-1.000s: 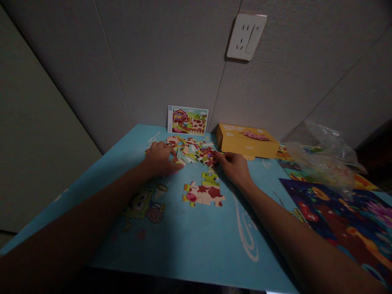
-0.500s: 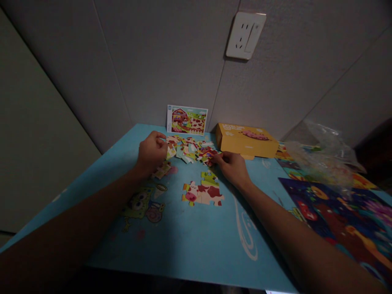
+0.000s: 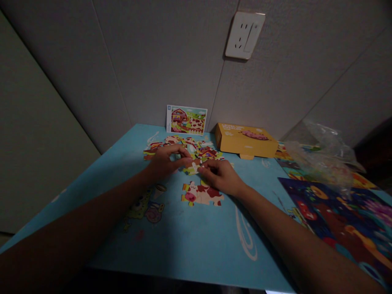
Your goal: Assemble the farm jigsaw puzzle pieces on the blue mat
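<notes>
Several puzzle pieces joined into a cow [image 3: 202, 194] lie on the blue table. Behind them is a pile of loose pieces [image 3: 206, 152]. My left hand [image 3: 168, 160] reaches over the front left of the pile, thumb and fingers curved together at a piece [image 3: 192, 167]. My right hand [image 3: 219, 174] is closed at the right side of that same piece, just above the cow, and covers part of the green piece behind the cow. More loose pieces [image 3: 150, 151] lie left of the pile, partly behind my left hand.
A picture card [image 3: 186, 120] leans on the wall behind the pile. Right of it lies an orange box [image 3: 246, 141]. Clear plastic bags [image 3: 321, 159] and a dark colourful picture sheet [image 3: 337, 216] lie at the right of the blue table [image 3: 196, 249].
My left hand has moved right and nearer to me, from the pile's left side. My right hand has come left and nearer, over the green piece. Pieces at the pile's left now show.
</notes>
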The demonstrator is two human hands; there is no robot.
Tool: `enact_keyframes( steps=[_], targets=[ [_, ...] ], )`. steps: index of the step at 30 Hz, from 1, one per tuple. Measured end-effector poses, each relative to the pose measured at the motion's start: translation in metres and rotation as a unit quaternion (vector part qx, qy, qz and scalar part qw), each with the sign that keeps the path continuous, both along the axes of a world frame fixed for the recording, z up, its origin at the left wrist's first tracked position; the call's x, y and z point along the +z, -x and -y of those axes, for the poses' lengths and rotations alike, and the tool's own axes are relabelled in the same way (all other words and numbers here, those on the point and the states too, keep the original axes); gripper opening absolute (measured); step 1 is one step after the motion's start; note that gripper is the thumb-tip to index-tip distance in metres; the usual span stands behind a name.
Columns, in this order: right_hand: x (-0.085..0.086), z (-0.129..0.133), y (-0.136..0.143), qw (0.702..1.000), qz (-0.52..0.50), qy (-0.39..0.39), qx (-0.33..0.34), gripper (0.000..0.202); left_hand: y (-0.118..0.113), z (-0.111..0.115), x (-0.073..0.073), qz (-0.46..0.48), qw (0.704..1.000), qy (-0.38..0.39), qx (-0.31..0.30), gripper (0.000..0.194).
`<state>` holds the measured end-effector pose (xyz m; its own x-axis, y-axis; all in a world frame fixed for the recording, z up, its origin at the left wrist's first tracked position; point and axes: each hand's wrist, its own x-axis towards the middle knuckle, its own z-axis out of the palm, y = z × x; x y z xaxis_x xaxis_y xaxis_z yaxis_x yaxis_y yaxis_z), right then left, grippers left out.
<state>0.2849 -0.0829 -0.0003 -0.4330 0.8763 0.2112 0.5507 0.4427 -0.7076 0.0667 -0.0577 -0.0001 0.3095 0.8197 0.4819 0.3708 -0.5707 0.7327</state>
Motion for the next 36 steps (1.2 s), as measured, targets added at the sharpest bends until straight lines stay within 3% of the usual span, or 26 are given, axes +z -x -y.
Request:
enact_keyframes(
  steps=[2,6,10,13,17,22,27,31,36],
  targets=[
    [-0.005,-0.005,-0.003,0.998,-0.017,-0.02,-0.062,0.035,0.001,-0.003,0.0,-0.019,0.999,-0.019,0.047,0.015],
    [-0.017,-0.02,-0.014,0.981,-0.07,-0.031,-0.178,0.031,0.012,-0.017,-0.002,-0.029,0.977,-0.03,0.208,0.021],
    [-0.022,-0.029,-0.022,0.963,-0.045,-0.046,-0.261,0.026,0.03,-0.033,-0.003,-0.084,0.94,0.024,0.329,0.037],
    [-0.019,-0.03,-0.023,0.957,-0.053,-0.042,-0.281,0.026,0.036,-0.037,0.0,-0.155,0.905,0.088,0.385,0.04],
    [-0.014,-0.028,-0.023,0.949,-0.065,-0.025,-0.306,0.033,0.033,-0.034,0.0,-0.248,0.874,0.129,0.398,0.05],
    [-0.012,-0.029,-0.024,0.945,-0.009,-0.018,-0.326,0.045,0.032,-0.029,-0.004,-0.356,0.84,0.095,0.397,0.065],
    [-0.01,-0.026,-0.023,0.95,0.033,-0.016,-0.309,0.043,0.036,-0.02,0.001,-0.454,0.797,0.052,0.395,0.079],
    [-0.009,-0.025,-0.022,0.95,0.032,-0.017,-0.309,0.041,0.036,-0.015,0.009,-0.475,0.788,0.086,0.382,0.079],
    [-0.01,-0.025,-0.021,0.95,0.043,-0.016,-0.309,0.042,0.036,-0.016,0.014,-0.468,0.8,0.117,0.357,0.075]
  ],
)
